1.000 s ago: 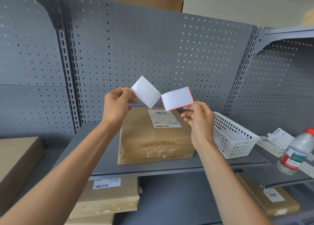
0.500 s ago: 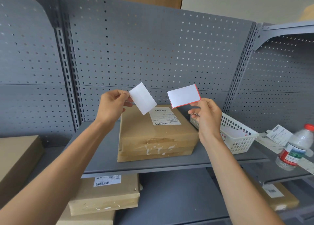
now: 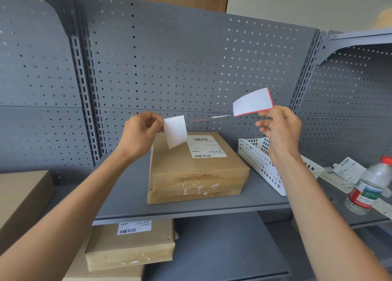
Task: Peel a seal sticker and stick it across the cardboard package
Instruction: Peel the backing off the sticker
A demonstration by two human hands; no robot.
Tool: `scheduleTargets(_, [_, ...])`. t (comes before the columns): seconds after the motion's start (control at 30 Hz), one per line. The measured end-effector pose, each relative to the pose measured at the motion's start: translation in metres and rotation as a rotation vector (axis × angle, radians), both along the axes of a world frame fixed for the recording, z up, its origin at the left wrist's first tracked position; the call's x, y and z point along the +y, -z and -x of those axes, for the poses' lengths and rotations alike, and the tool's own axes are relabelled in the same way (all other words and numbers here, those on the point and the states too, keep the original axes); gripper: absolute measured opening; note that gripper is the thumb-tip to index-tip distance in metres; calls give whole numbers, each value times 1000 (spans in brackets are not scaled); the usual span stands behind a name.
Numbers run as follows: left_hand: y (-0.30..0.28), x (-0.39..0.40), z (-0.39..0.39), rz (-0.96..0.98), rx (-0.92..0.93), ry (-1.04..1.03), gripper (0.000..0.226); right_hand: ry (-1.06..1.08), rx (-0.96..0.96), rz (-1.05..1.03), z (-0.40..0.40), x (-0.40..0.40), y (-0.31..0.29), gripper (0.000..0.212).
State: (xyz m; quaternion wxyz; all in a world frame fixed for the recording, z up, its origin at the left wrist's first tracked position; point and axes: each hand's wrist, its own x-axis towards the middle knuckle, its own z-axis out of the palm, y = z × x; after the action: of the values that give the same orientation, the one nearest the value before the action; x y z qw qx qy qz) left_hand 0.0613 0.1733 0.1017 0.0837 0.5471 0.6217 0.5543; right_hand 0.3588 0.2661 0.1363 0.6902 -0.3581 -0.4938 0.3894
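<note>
A flat brown cardboard package (image 3: 197,174) with a white shipping label lies on the grey shelf (image 3: 191,208). Above its far left corner my left hand (image 3: 141,133) pinches a plain white backing paper (image 3: 175,131) that hangs down. My right hand (image 3: 280,130), up and to the right, pinches a white seal sticker (image 3: 252,102) with a red edge. The two papers are apart; a thin red-and-white strip (image 3: 210,118) shows edge-on in the gap between them.
A white plastic basket (image 3: 257,160) stands right of the package. Further right a water bottle (image 3: 369,187) with a red cap and loose labels (image 3: 344,170) lie on the adjoining shelf. More cardboard packages (image 3: 129,244) sit on the lower shelf. A perforated grey back panel (image 3: 191,64) rises behind.
My hands have moved apart: the right one carried the red-edged sticker up and right, the left one lowered the white backing, which now hangs down. The gap between the papers has widened.
</note>
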Motion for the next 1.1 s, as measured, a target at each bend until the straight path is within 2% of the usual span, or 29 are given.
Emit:
scheduleTargets(0.27, [0, 0, 3, -28, 216, -67, 19, 62, 25, -28, -33, 8, -17, 16])
scheduleTargets(0.7, [-12, 5, -50, -234, 73, -100, 18, 169, -1, 28, -88, 11, -5, 18])
scheduleTargets(1.1, [-8, 17, -109, -233, 74, -12, 18, 259, -104, 136, -126, -1, 37, 22])
